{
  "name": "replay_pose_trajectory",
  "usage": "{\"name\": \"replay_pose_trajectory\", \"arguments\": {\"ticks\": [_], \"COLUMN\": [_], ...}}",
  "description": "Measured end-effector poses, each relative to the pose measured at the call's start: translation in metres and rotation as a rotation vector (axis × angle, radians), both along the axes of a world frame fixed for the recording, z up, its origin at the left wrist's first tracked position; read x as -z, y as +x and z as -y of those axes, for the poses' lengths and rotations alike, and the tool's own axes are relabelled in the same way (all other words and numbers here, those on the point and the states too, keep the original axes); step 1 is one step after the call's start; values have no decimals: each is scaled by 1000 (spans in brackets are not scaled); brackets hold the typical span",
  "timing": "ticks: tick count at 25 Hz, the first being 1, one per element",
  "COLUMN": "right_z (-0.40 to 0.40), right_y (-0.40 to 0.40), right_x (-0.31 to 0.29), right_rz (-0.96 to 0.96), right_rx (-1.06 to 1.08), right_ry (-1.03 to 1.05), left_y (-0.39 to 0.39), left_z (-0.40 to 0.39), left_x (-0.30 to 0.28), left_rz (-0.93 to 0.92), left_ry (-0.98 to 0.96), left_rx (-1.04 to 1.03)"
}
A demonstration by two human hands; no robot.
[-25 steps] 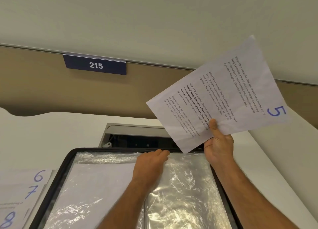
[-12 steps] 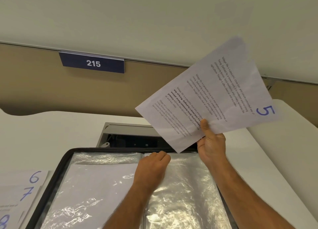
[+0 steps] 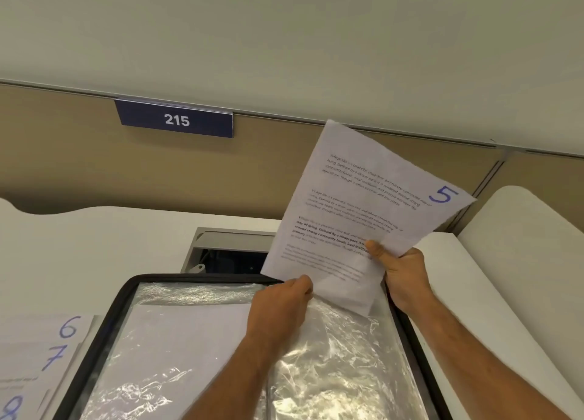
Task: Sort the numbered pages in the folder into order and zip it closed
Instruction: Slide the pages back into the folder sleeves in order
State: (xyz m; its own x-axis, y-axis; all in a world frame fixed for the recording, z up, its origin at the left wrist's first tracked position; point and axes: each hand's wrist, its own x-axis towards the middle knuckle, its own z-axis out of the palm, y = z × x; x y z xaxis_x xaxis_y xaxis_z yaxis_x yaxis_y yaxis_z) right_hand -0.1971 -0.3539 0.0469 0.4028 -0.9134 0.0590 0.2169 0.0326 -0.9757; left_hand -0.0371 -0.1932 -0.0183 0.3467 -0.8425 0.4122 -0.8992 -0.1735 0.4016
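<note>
- Head view: white desk runs up to a tan partition wall, which carries a dark blue sign reading 215.
- At the far edge of the desk, a grey cable hatch stands open, just beyond the folder.
- Black-edged zip folder lies open on the desk, its two sides filled with shiny clear plastic sleeves; a white sheet sits inside the left-hand sleeve.
- Page 5, a printed sheet with a blue handwritten 5 near its upper right corner, is held tilted above the folder's right side, with its lower corner down at the top of the right-hand sleeve.
- Right hand grips page 5 at its lower right edge, thumb pressed on the printed face and fingers curled behind the sheet.
- Left hand is at the top edge of the right-hand sleeve, fingers curled there just beside the page's lower edge; whether they pinch the plastic or the paper cannot be told.
- Left of the folder, more numbered pages lie on the desk, showing 6, 7 and 8 in blue.
</note>
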Motion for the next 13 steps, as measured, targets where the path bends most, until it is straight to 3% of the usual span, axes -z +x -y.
{"name": "replay_pose_trajectory", "arguments": {"ticks": [4, 7, 13], "right_z": [9, 21, 38], "right_y": [-6, -3, 8], "right_x": [-3, -8, -10], "right_rz": [-64, -137, -151], "right_rx": [-53, -65, -82], "right_ry": [-2, -25, -21], "left_y": [3, 21, 69], "left_z": [5, 12, 12], "left_x": [-20, -27, -39], "left_rz": [-124, -212, -227], "left_ry": [99, 283, 490], "left_rx": [54, 56, 107]}}
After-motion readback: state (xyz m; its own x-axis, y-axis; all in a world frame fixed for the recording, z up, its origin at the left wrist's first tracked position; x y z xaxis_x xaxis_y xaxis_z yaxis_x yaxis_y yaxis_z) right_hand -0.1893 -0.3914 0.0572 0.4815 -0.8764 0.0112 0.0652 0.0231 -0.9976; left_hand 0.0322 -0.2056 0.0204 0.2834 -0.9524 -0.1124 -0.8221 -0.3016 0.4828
